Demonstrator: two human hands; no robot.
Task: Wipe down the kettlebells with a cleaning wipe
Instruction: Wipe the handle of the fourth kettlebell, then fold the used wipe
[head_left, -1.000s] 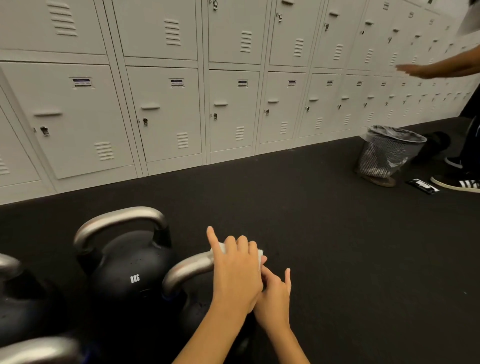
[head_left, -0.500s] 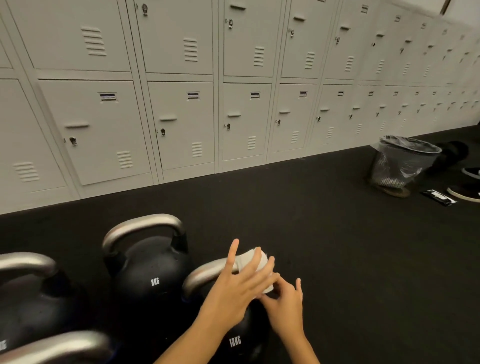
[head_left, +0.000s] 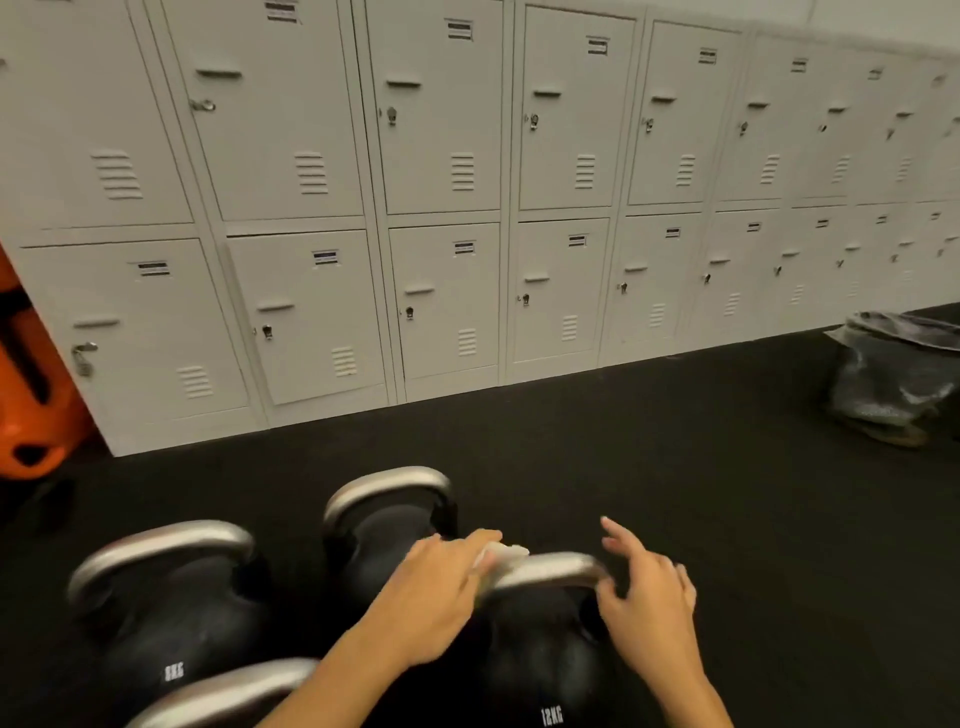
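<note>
Both forearms reach in from the near edge. The left hand (head_left: 441, 597) grips a white wipe (head_left: 498, 558) on the left end of the 12KG kettlebell (head_left: 540, 654) handle; the right hand (head_left: 649, 597), fingers loosely spread, touches its right end. Black floor (head_left: 675, 467), grey lockers (head_left: 441, 208) behind

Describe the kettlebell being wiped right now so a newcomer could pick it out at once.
Below the wall of grey lockers, black kettlebells cluster on the dark floor. Take the rightmost one, the 12KG kettlebell. Unlike its neighbours, its steel handle has the white wipe on it under the left hand, with the right hand beside.
</note>
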